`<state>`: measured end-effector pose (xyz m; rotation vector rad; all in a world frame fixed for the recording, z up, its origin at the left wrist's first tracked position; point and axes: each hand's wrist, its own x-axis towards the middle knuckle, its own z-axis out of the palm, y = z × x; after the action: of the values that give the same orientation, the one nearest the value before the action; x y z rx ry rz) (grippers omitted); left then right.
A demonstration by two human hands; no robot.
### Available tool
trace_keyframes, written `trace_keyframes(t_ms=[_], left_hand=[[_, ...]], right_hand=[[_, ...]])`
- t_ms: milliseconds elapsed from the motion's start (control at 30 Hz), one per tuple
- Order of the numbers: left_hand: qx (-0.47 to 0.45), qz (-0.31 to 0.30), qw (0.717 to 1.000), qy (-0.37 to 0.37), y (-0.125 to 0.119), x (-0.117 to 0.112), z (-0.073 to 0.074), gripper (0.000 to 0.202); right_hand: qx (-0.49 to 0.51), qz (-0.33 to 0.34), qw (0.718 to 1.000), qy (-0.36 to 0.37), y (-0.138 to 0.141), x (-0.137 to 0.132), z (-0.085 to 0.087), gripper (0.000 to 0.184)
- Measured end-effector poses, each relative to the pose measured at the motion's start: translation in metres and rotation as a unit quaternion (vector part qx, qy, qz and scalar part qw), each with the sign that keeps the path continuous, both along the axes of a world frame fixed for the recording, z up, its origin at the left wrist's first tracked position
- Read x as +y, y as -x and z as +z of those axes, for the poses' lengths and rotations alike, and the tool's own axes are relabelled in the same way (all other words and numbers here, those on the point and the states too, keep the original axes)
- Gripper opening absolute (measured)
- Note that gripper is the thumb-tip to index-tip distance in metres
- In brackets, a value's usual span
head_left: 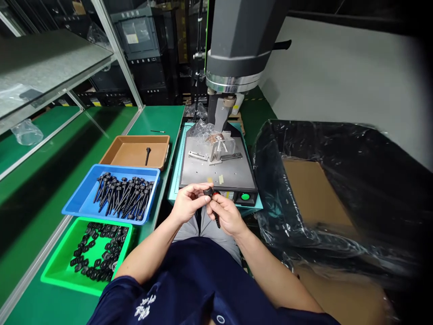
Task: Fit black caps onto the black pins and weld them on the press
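Note:
Both hands meet in front of my lap, near the front edge of the machine. Between the thumb and fingers of my left hand [192, 203] is a small black plastic cap [208, 192]. My right hand [226, 215] is closed around a black plastic stem [217, 220], whose lower end sticks out below the fingers. Whether cap and stem are joined is hidden by the fingertips. At left, a blue tray [78, 206] holds many similar stems with heads. Below it, a green bin [54, 271] contains small black caps.
A brown tray [113, 155] with one black stem [148, 156] stands behind the blue one. Ahead is a press-like machine [237, 67] above a metal plate [203, 170] with a fixture and a green button [245, 197]. A box lined with black plastic [280, 198] stands right.

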<state>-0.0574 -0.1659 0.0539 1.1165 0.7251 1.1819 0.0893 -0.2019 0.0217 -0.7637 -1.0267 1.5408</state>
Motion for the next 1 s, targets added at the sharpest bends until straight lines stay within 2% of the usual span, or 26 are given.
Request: trace_keyframes(t_ms=[200, 333, 400, 500, 567, 667, 767, 867, 1000], left_hand=[[0.084, 0.007, 0.995, -0.062, -0.007, 0.012, -0.008, 0.025], [0.151, -0.016, 0.983, -0.106, -0.012, 0.020, -0.015, 0.024], [0.164, -0.039, 0.980, -0.108, -0.016, 0.022, -0.020, 0.024], [0.164, -0.063, 0.979, -0.102, -0.023, 0.028, -0.027, 0.025], [0.153, -0.073, 0.981, -0.098, -0.028, 0.035, -0.032, 0.030], [0.144, -0.064, 0.984, -0.081, -0.034, 0.056, -0.037, 0.046], [0.136, -0.044, 0.988, -0.052, -0.042, 0.088, -0.039, 0.064], [0.118, -0.040, 0.992, -0.024, -0.053, 0.120, -0.037, 0.076], [0.078, -0.030, 0.997, -0.002, -0.066, 0.148, -0.033, 0.079]], right_hand=[[-0.013, 0.001, 1.000, 0.018, -0.012, 0.006, -0.010, 0.028], [-0.018, -0.062, 0.998, 0.023, -0.025, 0.017, -0.012, 0.042], [-0.034, -0.071, 0.997, 0.017, -0.031, 0.022, -0.012, 0.043], [-0.055, -0.045, 0.997, 0.002, -0.039, 0.031, -0.014, 0.038], [-0.053, -0.058, 0.997, 0.014, -0.046, 0.041, -0.018, 0.038], [-0.049, -0.155, 0.985, 0.056, -0.056, 0.063, -0.027, 0.043], [-0.042, -0.236, 0.966, 0.100, -0.065, 0.092, -0.037, 0.051], [-0.032, -0.246, 0.959, 0.133, -0.069, 0.121, -0.043, 0.053], [-0.010, -0.214, 0.967, 0.140, -0.069, 0.148, -0.044, 0.053]])
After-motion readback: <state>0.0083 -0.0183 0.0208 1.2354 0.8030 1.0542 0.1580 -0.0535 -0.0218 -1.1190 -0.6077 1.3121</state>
